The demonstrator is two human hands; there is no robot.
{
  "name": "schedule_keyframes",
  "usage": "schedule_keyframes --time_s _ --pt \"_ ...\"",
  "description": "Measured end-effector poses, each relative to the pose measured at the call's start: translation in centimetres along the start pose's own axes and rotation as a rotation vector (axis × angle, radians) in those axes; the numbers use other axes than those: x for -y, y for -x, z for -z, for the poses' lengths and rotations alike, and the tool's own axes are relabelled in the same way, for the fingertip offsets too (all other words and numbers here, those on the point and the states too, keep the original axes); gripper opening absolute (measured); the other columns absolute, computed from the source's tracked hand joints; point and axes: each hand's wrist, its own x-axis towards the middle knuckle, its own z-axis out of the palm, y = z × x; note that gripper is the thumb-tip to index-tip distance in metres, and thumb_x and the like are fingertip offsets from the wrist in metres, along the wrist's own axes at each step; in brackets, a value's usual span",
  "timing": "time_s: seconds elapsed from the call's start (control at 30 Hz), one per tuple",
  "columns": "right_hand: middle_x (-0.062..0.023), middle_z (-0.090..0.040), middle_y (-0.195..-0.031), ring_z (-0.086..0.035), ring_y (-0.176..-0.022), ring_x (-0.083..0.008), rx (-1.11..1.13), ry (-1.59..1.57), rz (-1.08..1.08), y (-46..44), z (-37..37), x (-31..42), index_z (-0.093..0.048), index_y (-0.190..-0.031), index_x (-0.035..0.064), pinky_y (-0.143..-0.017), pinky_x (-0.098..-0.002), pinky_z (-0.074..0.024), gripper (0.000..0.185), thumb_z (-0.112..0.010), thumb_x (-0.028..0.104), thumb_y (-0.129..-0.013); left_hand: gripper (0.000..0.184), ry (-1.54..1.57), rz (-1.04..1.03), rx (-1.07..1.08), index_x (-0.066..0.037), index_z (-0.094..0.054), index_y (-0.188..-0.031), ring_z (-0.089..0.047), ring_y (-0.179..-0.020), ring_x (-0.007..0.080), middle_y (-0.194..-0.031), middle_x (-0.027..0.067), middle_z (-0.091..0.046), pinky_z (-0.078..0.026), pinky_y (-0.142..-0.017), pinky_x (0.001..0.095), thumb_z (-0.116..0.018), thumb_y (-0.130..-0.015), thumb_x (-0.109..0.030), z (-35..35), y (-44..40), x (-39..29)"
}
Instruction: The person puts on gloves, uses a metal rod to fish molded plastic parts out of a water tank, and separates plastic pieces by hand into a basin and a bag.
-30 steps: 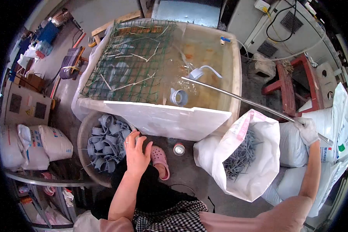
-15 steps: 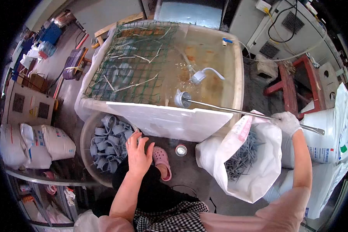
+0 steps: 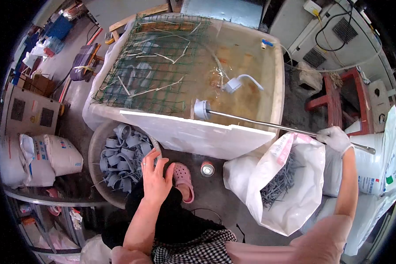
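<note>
Gloved, my right hand point(image 3: 336, 139) is closed around a long metal rod point(image 3: 259, 124). The rod's far end meets a grey plastic ring part point(image 3: 201, 109) at the front edge of the water tub point(image 3: 277, 88). Another grey part with a curved arm point(image 3: 234, 85) lies in the water behind it. My bare left hand point(image 3: 155, 177) has its fingers apart, beside a round basin point(image 3: 95, 176) of grey plastic parts point(image 3: 121, 160). Whether a small thing at its fingertips is touched cannot be made out.
A white sack point(image 3: 246, 180) of thin grey pieces stands at the right front. Green netting point(image 3: 163, 66) covers the tub's left side, and a white board point(image 3: 198, 136) lines its front. A small can point(image 3: 207, 169) stands on the floor. Full sacks point(image 3: 61, 158) sit at the left.
My right hand has moved left with the rod, whose far end has come down from open water to the ring part. The ring part has tilted and shifted slightly. My left hand stays nearly still.
</note>
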Motion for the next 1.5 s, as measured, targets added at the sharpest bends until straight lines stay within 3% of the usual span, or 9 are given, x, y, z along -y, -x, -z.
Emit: schedule_keyframes --time_s 0.13,0.27,0.43,0.67,0.87,1.0,1.13,1.37,1.5 --pt "-0.0181 -0.067 -0.089 -0.066 -0.084 -0.0313 -0.073 -0.038 0.016 2.0 -1.2 -1.9 -0.071 -0.096 0.0079 -0.075 -0.0357 -0.0503 0.027 -0.064 0.027 -0.079 0.021 -0.008 -0.046 0.019 -0.004 -0.058 -0.092 -0.047 -0.115 0.0366 -0.111 0.0164 -0.050 -0.039 -0.091 0.0471 -0.071 -0.076 -0.008 -0.5 0.1 -0.5" --pt "-0.0190 -0.066 -0.093 -0.064 -0.089 -0.0353 -0.087 -0.024 0.082 0.5 -4.4 -2.2 -0.071 -0.098 0.0109 -0.080 -0.0389 -0.0501 0.029 -0.060 0.032 -0.082 0.020 0.012 -0.067 0.005 -0.004 -0.059 -0.091 -0.048 -0.115 0.0366 -0.111 0.0165 -0.050 -0.039 -0.091 0.0471 -0.072 -0.076 -0.008 -0.7 -0.1 -1.4" --pt "-0.0165 -0.066 -0.103 -0.062 -0.098 -0.0345 -0.006 0.012 0.056 -1.7 -5.3 2.7 -0.071 -0.102 0.0155 -0.087 -0.0408 -0.0484 0.037 -0.055 0.042 -0.083 0.018 0.028 -0.071 0.009 -0.003 -0.059 -0.088 -0.048 -0.115 0.0369 -0.110 0.0165 -0.050 -0.038 -0.091 0.0464 -0.072 -0.076 -0.009 -0.7 -0.7 -2.4" --pt "-0.0161 -0.066 -0.106 -0.060 -0.103 -0.0361 0.000 0.079 0.141 -10.0 -8.6 9.2 -0.069 -0.106 0.0167 -0.091 -0.0419 -0.0470 0.040 -0.052 0.046 -0.085 0.016 0.057 -0.052 0.008 -0.003 -0.060 -0.090 -0.047 -0.116 0.0386 -0.113 0.0175 -0.050 -0.039 -0.092 0.0489 -0.071 -0.079 -0.009 -0.8 -1.2 -3.0" --pt "-0.0152 -0.065 -0.108 -0.060 -0.103 -0.0345 -0.095 -0.008 0.395 -13.4 -11.7 15.6 -0.067 -0.111 0.0181 -0.090 -0.0411 -0.0472 0.040 -0.049 0.046 -0.088 0.018 0.066 -0.062 -0.013 -0.002 -0.060 -0.090 -0.048 -0.116 0.0388 -0.112 0.0181 -0.051 -0.038 -0.093 0.0476 -0.072 -0.078 -0.009 -0.9 -1.7 -3.6" --pt "-0.0148 -0.064 -0.110 -0.060 -0.103 -0.0326 -0.116 0.149 0.330 -8.5 -7.2 13.5 -0.064 -0.116 0.0176 -0.090 -0.0414 -0.0474 0.040 -0.050 0.042 -0.088 0.015 0.056 -0.055 -0.033 -0.002 -0.060 -0.086 -0.048 -0.115 0.0392 -0.111 0.0179 -0.051 -0.040 -0.093 0.0480 -0.071 -0.078 -0.007 -0.6 -1.4 -3.1" --pt "-0.0174 -0.067 -0.097 -0.064 -0.091 -0.0346 -0.264 0.108 0.298 -0.3 -2.3 5.0 -0.070 -0.105 0.0148 -0.079 -0.0413 -0.0510 0.032 -0.059 0.037 -0.085 0.017 0.052 -0.051 -0.042 -0.003 -0.058 -0.088 -0.047 -0.114 0.0390 -0.110 0.0186 -0.049 -0.038 -0.093 0.0496 -0.070 -0.077 -0.007 -0.8 -0.8 -2.0" --pt "-0.0203 -0.067 -0.092 -0.065 -0.088 -0.0318 -0.227 -0.158 -0.069 10.4 1.1 -6.3 -0.069 -0.102 0.0064 -0.081 -0.0358 -0.0501 0.031 -0.064 0.028 -0.080 0.015 0.023 -0.109 -0.034 -0.002 -0.058 -0.086 -0.048 -0.113 0.0392 -0.110 0.0191 -0.049 -0.038 -0.091 0.0498 -0.069 -0.078 -0.007 -1.2 0.0 -2.0" --pt "-0.0196 -0.067 -0.095 -0.065 -0.090 -0.0326 -0.176 -0.128 -0.223 12.5 2.0 -6.4 -0.070 -0.103 0.0083 -0.083 -0.0374 -0.0494 0.031 -0.061 0.030 -0.082 0.013 0.015 -0.114 -0.037 -0.001 -0.059 -0.085 -0.047 -0.113 0.0391 -0.110 0.0194 -0.049 -0.038 -0.091 0.0497 -0.068 -0.078 -0.007 -1.3 0.2 -1.9"
